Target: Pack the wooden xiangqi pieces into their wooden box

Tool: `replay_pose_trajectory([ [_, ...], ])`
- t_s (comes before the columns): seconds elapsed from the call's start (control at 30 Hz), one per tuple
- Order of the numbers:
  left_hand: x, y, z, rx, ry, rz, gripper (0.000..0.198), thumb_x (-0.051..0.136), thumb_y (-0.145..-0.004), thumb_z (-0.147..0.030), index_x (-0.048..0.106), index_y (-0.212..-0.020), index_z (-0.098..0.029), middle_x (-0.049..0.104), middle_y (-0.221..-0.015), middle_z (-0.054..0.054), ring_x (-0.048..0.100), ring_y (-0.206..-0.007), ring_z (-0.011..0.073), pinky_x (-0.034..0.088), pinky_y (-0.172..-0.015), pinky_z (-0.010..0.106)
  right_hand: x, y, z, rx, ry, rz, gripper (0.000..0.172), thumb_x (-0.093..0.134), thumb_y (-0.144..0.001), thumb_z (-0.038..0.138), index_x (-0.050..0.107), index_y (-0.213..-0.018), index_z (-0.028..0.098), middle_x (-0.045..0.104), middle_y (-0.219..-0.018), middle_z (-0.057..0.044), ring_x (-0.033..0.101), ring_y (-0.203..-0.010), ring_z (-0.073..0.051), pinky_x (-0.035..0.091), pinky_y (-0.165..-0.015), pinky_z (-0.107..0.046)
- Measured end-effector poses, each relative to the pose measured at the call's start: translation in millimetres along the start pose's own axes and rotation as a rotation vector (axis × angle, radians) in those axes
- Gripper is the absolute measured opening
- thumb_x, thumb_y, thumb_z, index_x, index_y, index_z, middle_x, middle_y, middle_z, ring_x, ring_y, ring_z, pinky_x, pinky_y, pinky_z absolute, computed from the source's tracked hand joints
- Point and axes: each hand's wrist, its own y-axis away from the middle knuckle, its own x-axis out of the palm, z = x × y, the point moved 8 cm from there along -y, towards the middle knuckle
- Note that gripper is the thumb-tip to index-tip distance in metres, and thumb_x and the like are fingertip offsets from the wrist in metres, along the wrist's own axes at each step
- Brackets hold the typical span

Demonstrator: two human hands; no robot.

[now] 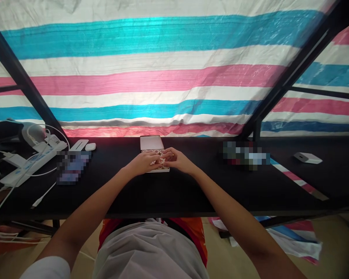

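A small open box (152, 142) lies on the black table, its pale lid folded back toward the striped sheet. Patterned red-and-white pieces show inside its lower part. My left hand (145, 162) rests over the left side of the box, palm down, fingers bent together at the pieces. From the right, my right hand (177, 159) reaches over the box's right side with thumb and fingers curled together. Whatever the fingertips hold is too small to make out.
At the left lie a white power strip (27, 166) with cables, a blurred-out phone-like item (74, 167) and a small white case (90, 147). To the right are a pixelated item (244, 155) and a white adapter (307, 157). Black frame bars rise on both sides.
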Motion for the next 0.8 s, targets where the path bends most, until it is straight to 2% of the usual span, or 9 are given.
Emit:
replay_pose_trajectory([
  [0.1,-1.3,0,6,-0.090,0.080,-0.013,0.022,0.053,-0.087,-0.040,0.059,-0.086,-0.019,0.064,-0.089,0.003,0.060,-0.085,0.0163,0.045,-0.081,0.027,2,0,1,-0.010,0.046,-0.004,0.039,0.072,-0.066,0.036,0.055,-0.097,0.021,0.067,-0.094,-0.004,0.060,-0.075,-0.015,0.051,-0.070,-0.033],
  [0.17,-7.1,1,9,-0.134,0.120,-0.016,0.019,0.055,-0.085,-0.037,0.058,-0.093,-0.020,0.064,-0.095,0.002,0.060,-0.087,0.0158,0.045,-0.079,0.025,-4,-1,6,-0.052,0.153,-0.045,0.033,0.069,-0.070,0.038,0.058,-0.096,0.021,0.067,-0.091,-0.003,0.060,-0.074,-0.016,0.050,-0.069,-0.032],
  [0.27,-19.5,3,21,-0.220,0.062,0.017,0.016,0.054,-0.084,-0.032,0.058,-0.095,-0.020,0.063,-0.095,0.003,0.059,-0.088,0.0166,0.045,-0.078,0.025,-28,-1,8,-0.118,0.377,-0.183,0.026,0.060,-0.080,0.039,0.063,-0.098,0.020,0.065,-0.091,-0.004,0.060,-0.080,-0.018,0.049,-0.072,-0.032],
  [0.37,-27.4,10,42,-0.331,-0.057,0.093,0.015,0.052,-0.083,-0.032,0.059,-0.087,-0.019,0.063,-0.090,0.004,0.058,-0.084,0.0185,0.044,-0.075,0.027,-53,-2,-6,-0.131,0.655,-0.293,0.029,0.051,-0.086,0.031,0.061,-0.110,0.019,0.061,-0.112,-0.010,0.057,-0.101,-0.023,0.047,-0.084,-0.037],
  [0.43,-28.7,14,53,-0.376,-0.108,0.123,0.017,0.051,-0.084,-0.034,0.060,-0.085,-0.019,0.063,-0.089,0.004,0.058,-0.085,0.0196,0.044,-0.073,0.027,-61,-5,-27,-0.055,0.836,-0.259,0.034,0.051,-0.085,0.026,0.059,-0.117,0.018,0.056,-0.123,-0.013,0.052,-0.113,-0.026,0.041,-0.095,-0.041],
  [0.53,-23.5,17,62,-0.418,-0.120,0.163,0.018,0.050,-0.083,-0.035,0.060,-0.085,-0.020,0.063,-0.091,0.004,0.058,-0.086,0.0200,0.044,-0.073,0.027,-63,-8,-51,0.052,0.998,-0.166,0.037,0.050,-0.086,0.026,0.058,-0.121,0.018,0.056,-0.124,-0.014,0.052,-0.113,-0.027,0.038,-0.098,-0.043],
  [0.67,-13.5,18,61,-0.444,-0.093,0.237,0.018,0.049,-0.082,-0.030,0.063,-0.085,-0.020,0.065,-0.094,0.004,0.058,-0.091,0.0201,0.043,-0.075,0.026,-59,-7,-51,0.086,1.047,-0.169,0.042,0.050,-0.087,0.032,0.054,-0.126,0.018,0.056,-0.124,-0.014,0.053,-0.109,-0.028,0.041,-0.094,-0.040],
  [0.8,-13.4,17,57,-0.463,-0.079,0.256,0.021,0.048,-0.083,-0.034,0.063,-0.087,-0.020,0.065,-0.094,0.004,0.058,-0.092,0.0202,0.043,-0.075,0.025,-53,-7,-46,0.056,1.091,-0.156,0.043,0.047,-0.089,0.030,0.049,-0.132,0.023,0.051,-0.132,-0.011,0.052,-0.109,-0.029,0.042,-0.091,-0.041],
])
